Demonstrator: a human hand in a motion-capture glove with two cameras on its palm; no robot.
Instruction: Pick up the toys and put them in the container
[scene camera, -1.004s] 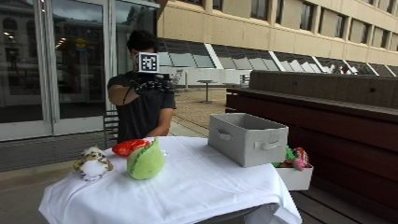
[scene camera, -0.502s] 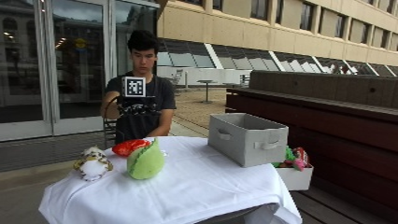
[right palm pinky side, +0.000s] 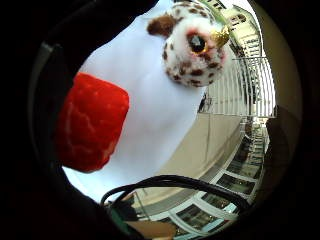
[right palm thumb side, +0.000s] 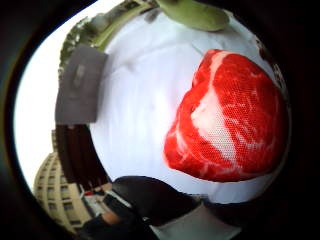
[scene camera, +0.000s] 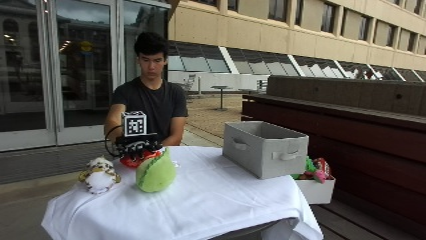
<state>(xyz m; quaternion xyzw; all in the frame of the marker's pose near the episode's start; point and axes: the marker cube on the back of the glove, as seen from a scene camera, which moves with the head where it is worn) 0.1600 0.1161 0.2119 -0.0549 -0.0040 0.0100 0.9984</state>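
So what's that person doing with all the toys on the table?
A person is tidying soft toys into the grey fabric container on the white tablecloth. Right now their black-gloved right hand is down over the red-and-white plush steak toy, but whether the fingers have hold of it cannot be seen. Beside it stands a green round plush toy, and a spotted plush owl sits near the table's edge. None of these three is in the container yet.

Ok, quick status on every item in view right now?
Gloved right hand: over the red steak toy, fingers not readable.
Red steak toy: lying on the white tablecloth, partly hidden behind green plush.
Green plush: on cloth.
Owl plush: upright.
Grey container: open-topped.
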